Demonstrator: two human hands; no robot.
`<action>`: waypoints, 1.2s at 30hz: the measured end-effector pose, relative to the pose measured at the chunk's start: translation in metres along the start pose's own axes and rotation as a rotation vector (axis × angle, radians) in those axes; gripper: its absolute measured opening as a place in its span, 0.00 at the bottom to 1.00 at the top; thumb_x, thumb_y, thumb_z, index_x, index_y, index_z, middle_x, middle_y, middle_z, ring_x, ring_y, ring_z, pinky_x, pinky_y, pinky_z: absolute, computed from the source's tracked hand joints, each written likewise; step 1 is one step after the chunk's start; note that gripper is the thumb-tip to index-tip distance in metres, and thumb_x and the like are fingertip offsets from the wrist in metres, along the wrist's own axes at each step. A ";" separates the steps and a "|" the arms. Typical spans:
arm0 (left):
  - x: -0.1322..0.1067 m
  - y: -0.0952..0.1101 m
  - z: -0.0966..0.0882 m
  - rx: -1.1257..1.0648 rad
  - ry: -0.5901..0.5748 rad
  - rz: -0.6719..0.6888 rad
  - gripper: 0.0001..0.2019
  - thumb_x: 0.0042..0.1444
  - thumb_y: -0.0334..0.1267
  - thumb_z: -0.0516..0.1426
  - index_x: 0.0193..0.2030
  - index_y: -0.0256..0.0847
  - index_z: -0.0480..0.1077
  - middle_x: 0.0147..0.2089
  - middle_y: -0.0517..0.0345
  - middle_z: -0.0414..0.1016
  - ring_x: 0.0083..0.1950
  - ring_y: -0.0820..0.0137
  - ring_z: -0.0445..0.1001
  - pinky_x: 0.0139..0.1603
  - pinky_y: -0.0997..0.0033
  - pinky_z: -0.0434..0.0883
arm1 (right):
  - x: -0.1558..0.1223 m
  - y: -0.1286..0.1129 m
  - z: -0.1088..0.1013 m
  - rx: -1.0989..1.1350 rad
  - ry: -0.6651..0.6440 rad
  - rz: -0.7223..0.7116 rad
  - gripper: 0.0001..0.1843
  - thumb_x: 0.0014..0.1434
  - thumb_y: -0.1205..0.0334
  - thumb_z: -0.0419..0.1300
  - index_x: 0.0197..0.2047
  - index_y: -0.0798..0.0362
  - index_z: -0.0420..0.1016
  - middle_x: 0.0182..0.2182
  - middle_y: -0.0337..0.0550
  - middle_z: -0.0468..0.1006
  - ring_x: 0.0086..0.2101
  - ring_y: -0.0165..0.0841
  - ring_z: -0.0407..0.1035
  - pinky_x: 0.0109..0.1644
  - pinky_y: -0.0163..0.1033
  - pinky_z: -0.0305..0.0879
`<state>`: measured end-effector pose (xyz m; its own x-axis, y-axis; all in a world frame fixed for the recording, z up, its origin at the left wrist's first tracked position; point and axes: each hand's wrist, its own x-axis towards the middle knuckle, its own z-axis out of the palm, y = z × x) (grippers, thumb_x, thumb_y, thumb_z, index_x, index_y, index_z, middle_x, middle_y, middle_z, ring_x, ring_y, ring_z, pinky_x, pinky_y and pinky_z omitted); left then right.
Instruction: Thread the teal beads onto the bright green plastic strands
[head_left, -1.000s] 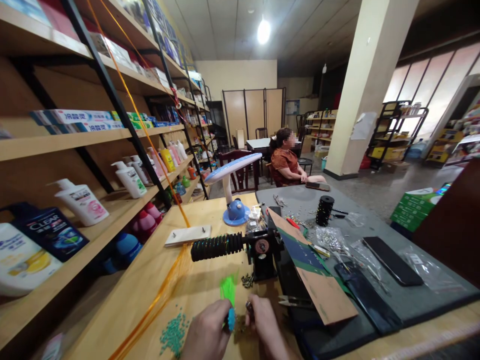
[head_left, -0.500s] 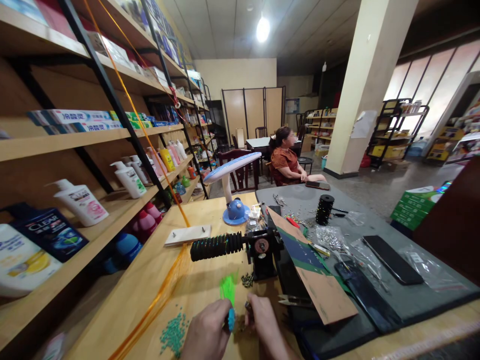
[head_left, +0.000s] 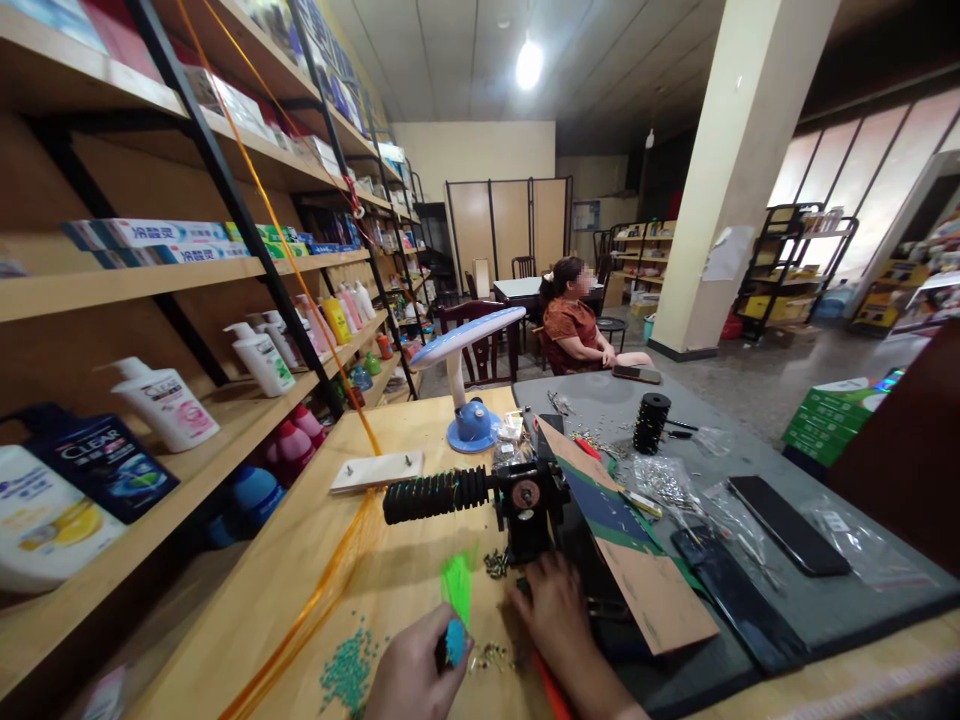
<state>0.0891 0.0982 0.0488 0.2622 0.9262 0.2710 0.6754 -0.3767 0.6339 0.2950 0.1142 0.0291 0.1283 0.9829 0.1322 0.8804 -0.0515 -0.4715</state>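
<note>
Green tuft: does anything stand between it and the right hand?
Nothing upright does. Between the right hand and the green tuft, held in the left hand, only small metal bits lie scattered on the wooden tabletop.

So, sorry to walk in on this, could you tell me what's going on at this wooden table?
The left hand holds a blue-tipped tuft of bright green fibres above the wooden table, beside a heap of teal beads. The right hand is just in front of the stand of a black ribbed roller. Another person sits farther back.
</note>
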 end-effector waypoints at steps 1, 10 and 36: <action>-0.001 -0.001 0.001 -0.052 0.003 -0.025 0.15 0.60 0.44 0.54 0.25 0.41 0.62 0.22 0.62 0.65 0.25 0.72 0.62 0.29 0.74 0.56 | 0.001 0.001 0.001 -0.019 -0.008 0.001 0.11 0.59 0.63 0.62 0.43 0.58 0.81 0.46 0.57 0.78 0.52 0.54 0.67 0.59 0.55 0.56; -0.010 -0.006 0.010 -0.277 0.045 -0.173 0.20 0.58 0.56 0.57 0.27 0.39 0.67 0.22 0.64 0.62 0.24 0.72 0.61 0.28 0.75 0.56 | -0.025 -0.027 0.016 0.961 -0.044 0.016 0.22 0.62 0.46 0.57 0.34 0.58 0.78 0.31 0.50 0.78 0.35 0.40 0.72 0.41 0.39 0.66; -0.016 -0.009 0.022 -0.658 0.133 -0.385 0.33 0.43 0.71 0.61 0.28 0.37 0.68 0.25 0.58 0.67 0.29 0.70 0.66 0.31 0.74 0.64 | -0.037 -0.056 0.072 1.437 -0.145 0.268 0.35 0.39 0.31 0.71 0.27 0.59 0.77 0.23 0.44 0.75 0.23 0.27 0.62 0.29 0.33 0.60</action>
<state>0.0944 0.0875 0.0229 -0.0207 0.9998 0.0028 0.1424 0.0002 0.9898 0.2087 0.0936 -0.0119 0.0886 0.9857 -0.1431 -0.3741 -0.1003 -0.9220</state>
